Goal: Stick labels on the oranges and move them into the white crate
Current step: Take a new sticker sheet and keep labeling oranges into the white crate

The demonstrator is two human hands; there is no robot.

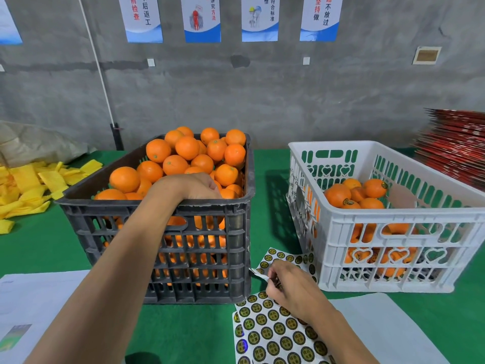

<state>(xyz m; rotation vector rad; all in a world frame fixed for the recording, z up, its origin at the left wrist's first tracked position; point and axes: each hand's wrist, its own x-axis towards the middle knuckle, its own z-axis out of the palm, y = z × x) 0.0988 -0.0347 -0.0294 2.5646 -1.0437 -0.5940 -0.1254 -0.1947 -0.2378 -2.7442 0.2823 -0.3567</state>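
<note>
A black crate heaped with oranges stands in the middle of the green table. My left hand reaches over its near rim, fingers curled down among the oranges; what it grips is hidden. The white crate at the right holds several labelled oranges. In front lies a label sheet of round black-and-gold stickers. My right hand pinches at this sheet between the crates, fingertips closed on a label or on the sheet's lifted edge.
Yellow foam sleeves are piled at the left by a grey sack. White paper sheets lie at the near left and near right. Red flat cartons are stacked at the far right. A grey wall is behind.
</note>
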